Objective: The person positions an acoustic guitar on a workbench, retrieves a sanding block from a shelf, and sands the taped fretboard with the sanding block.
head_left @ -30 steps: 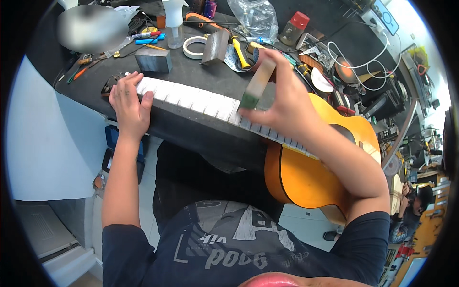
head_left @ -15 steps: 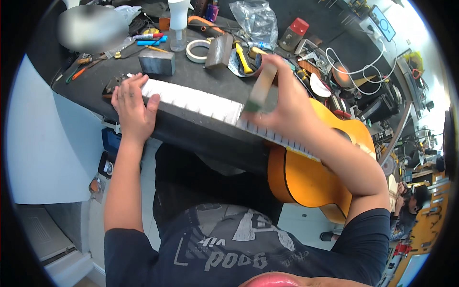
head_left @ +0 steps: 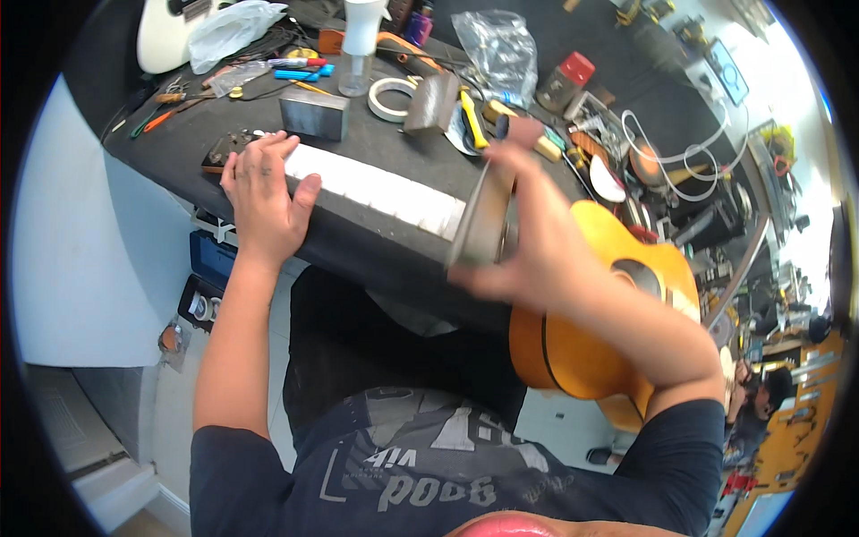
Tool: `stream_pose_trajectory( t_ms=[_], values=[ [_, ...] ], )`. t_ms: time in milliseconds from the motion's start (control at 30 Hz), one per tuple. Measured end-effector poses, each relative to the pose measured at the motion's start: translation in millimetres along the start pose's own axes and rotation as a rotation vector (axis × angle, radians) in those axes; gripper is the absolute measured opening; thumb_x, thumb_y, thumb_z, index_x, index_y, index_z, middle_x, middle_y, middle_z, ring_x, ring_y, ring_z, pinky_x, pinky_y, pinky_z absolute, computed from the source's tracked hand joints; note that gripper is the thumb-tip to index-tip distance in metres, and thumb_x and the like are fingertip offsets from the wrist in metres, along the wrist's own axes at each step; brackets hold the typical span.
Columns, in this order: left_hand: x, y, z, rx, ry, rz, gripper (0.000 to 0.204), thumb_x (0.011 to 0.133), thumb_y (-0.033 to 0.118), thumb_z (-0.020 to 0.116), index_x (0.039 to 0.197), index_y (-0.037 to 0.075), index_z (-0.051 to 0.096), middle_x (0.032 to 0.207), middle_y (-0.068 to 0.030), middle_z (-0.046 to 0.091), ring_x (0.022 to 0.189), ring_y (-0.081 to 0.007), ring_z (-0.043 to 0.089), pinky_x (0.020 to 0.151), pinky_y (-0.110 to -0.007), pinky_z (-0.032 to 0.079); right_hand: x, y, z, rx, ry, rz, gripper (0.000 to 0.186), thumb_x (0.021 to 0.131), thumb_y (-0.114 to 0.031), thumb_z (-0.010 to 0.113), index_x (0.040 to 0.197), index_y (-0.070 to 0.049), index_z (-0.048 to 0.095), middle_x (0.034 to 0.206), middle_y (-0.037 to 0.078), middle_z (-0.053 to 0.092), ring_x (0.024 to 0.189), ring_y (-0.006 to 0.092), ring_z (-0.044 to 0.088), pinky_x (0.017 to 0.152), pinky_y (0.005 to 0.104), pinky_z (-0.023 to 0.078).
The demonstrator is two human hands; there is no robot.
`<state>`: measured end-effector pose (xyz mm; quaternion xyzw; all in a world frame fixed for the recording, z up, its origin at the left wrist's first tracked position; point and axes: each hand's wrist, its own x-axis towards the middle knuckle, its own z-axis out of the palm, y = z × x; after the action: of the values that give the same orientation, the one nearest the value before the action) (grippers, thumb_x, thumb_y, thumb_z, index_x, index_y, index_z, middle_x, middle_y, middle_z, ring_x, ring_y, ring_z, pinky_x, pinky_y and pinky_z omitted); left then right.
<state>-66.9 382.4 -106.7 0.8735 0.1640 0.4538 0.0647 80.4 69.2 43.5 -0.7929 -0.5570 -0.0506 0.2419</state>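
An orange acoustic guitar (head_left: 573, 349) lies with its neck along the bench, white tape strips (head_left: 376, 192) covering much of the fretboard. At the headstock end (head_left: 215, 159), my left hand (head_left: 268, 206) grips the neck, fingers over the top and thumb on the near side. My right hand (head_left: 532, 251) is closed round a long, grey-brown block (head_left: 477, 224), held upright across the fretboard beside the taped stretch; both are smeared by motion. A dark metal block (head_left: 313, 119) sits behind the neck.
The dark bench (head_left: 179, 143) holds a spray bottle (head_left: 355, 63), tape roll (head_left: 386, 109), steel block (head_left: 429, 106), red-capped jar (head_left: 568, 80), cables and several tools. A white guitar body (head_left: 165, 36) is at back left. Another person (head_left: 768, 394) works at the far right.
My right hand and the block have shifted down the picture, toward the bench's front edge. The whole view has moved slightly. My left hand stays on the neck.
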Motion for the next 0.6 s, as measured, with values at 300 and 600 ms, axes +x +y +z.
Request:
stream_pose_trajectory(
  t_ms=[300, 600],
  values=[
    [0, 3, -3, -0.042, 0.018, 0.007, 0.058, 0.11, 0.059, 0.057, 0.142, 0.011, 0.063, 0.143, -0.0106, 0.064, 0.145, -0.0335, 0.055, 0.127, -0.062, 0.024, -3, -8, 0, -0.002, -0.005, -0.22, 0.114, 0.071, -0.027, 0.105, 0.16, 0.003, 0.041, 0.138, 0.03, 0.067, 0.127, 0.0455, 0.069, 0.11, 0.0492, 0.057],
    [-2, -2, -5, -0.013, 0.007, -0.006, 0.061, 0.109, 0.062, 0.056, 0.142, 0.012, 0.063, 0.147, -0.0097, 0.061, 0.147, -0.0334, 0.052, 0.129, -0.063, 0.021, 31, 15, 8, 0.041, 0.003, 0.144, 0.125, 0.066, -0.033, 0.108, 0.164, -0.004, 0.035, 0.147, 0.028, 0.06, 0.137, 0.045, 0.064, 0.116, 0.0514, 0.053]
  ],
)
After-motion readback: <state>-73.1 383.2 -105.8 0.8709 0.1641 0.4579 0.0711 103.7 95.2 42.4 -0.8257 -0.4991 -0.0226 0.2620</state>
